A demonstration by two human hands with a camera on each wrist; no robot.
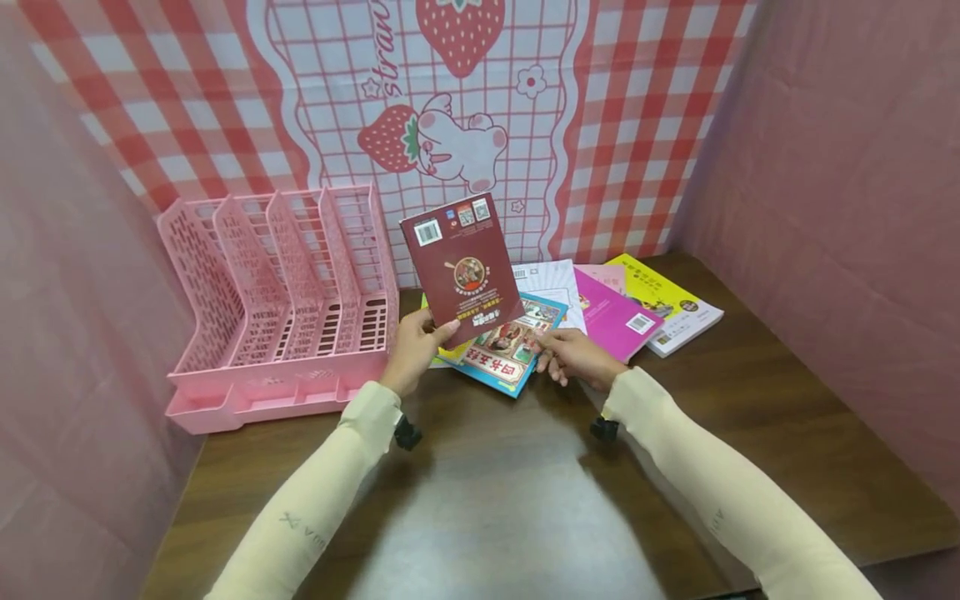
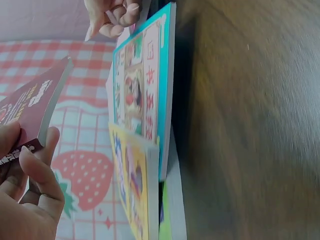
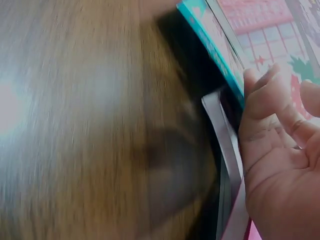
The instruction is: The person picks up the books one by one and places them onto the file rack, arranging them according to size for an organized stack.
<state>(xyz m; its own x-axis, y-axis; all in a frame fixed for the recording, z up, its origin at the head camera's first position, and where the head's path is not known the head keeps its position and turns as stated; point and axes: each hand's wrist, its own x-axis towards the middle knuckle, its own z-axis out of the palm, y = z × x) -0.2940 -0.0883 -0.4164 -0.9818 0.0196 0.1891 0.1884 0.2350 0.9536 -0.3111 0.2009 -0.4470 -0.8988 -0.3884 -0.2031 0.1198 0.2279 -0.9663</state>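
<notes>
My left hand grips a maroon book by its lower left corner, thumb over the printed cover. The book is raised and tilted above the pile, its barcode and codes along the top edge. Under it lies a blue-bordered book with a picture cover, partly hidden. A yellow book overlaps that one in the left wrist view. Beside the blue book's right edge is my right hand, fingers loosely curled and holding nothing.
A pink file rack with several upright dividers stands at the left. Right of the pile lie a white book, a magenta book and a yellow-and-white book. A strawberry-print cloth hangs behind the wooden table.
</notes>
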